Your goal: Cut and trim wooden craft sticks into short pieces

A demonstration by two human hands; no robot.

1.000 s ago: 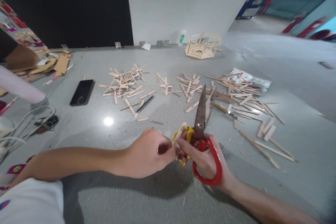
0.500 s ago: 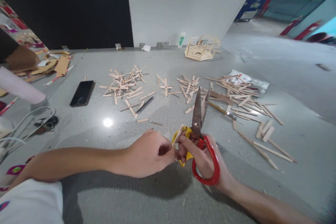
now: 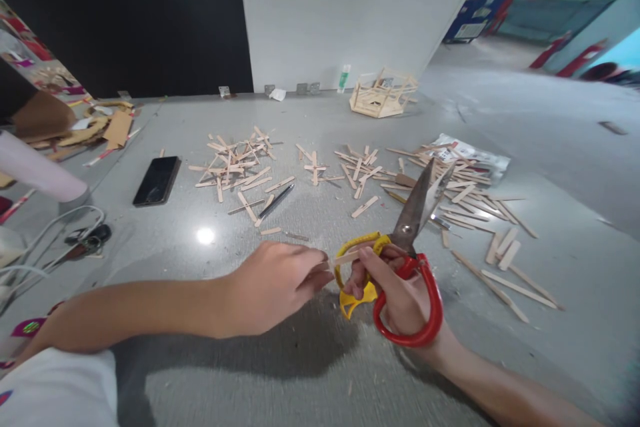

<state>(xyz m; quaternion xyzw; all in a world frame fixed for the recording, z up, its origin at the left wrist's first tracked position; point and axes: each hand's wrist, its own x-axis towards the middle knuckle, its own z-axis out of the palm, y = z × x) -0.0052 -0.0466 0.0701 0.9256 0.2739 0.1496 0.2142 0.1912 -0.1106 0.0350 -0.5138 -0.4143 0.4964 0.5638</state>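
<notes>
My right hand (image 3: 400,287) is closed around red-handled scissors (image 3: 413,213), whose blades stand apart and point up and away. The same hand pinches a short wooden craft stick (image 3: 349,257) between thumb and finger. A yellow measuring tape (image 3: 363,240) loops about those fingers, with a wider yellow part (image 3: 357,300) hanging below. My left hand (image 3: 280,287) is just left of the stick, its fingertips pressed together. Whatever is between them, if anything, is too small to make out.
Craft sticks lie in loose piles at left (image 3: 235,160), centre and right (image 3: 465,180). Behind them stands a stick-built frame (image 3: 383,97) near a white panel. A phone (image 3: 157,180), a black pen (image 3: 277,200) and cables (image 3: 50,240) are on the left.
My right hand has moved right with the scissors, which tilt further right. My left hand has drawn back slightly left, and a gap has opened between the hands.
</notes>
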